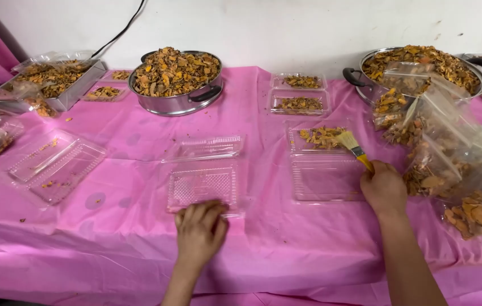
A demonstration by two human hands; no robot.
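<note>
Landmark: the empty clear clamshell box (pixel 202 170), lying open mid-table on the pink cloth (pixel 111 238).
Left hand (pixel 198 229): fingers curled, resting on that box's near edge.
Right hand (pixel 384 187): closed round a yellow-handled brush (pixel 353 148) — off to the box's right.
Brush bristles: touching dried orange pieces in a second open box (pixel 323 164) (right neighbour).
Behind the box: a steel pan (pixel 176 79) heaped with the same pieces.
Far right: filled boxes (pixel 450 164), stacked loosely.

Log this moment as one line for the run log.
left hand: on empty clear container | right hand: holds yellow brush over filled container | pink tablecloth
</note>
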